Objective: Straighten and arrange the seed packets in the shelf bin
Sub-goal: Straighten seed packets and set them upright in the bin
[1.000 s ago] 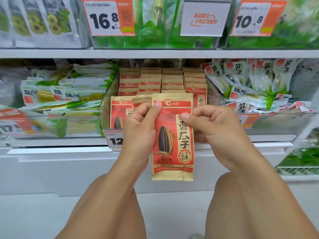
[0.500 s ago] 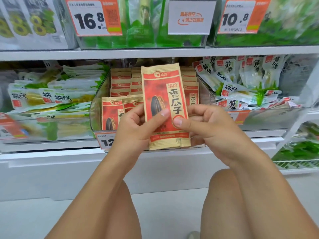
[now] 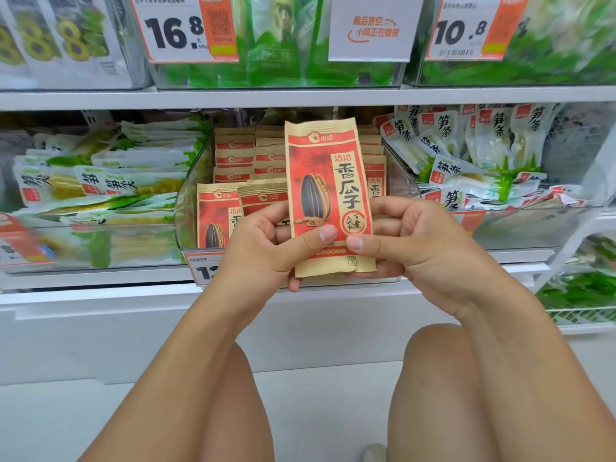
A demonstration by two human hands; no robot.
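A red and tan sunflower seed packet stands upright in front of the clear shelf bin. My left hand pinches its lower left part with the thumb on the front. My right hand pinches the lower right part, thumb on the front too. Behind the held packet, rows of the same seed packets stand in the bin. Two more packets lean at the bin's front left, one slightly tilted.
Bins of green and white bamboo shoot packs sit to the left and right. An upper shelf carries price tags and green bags. A price tag hangs on the bin's front. My knees are below.
Both hands have raised the held packet from below the bin's front up to stand before the rows, and my grip has shifted from its top to its lower part.
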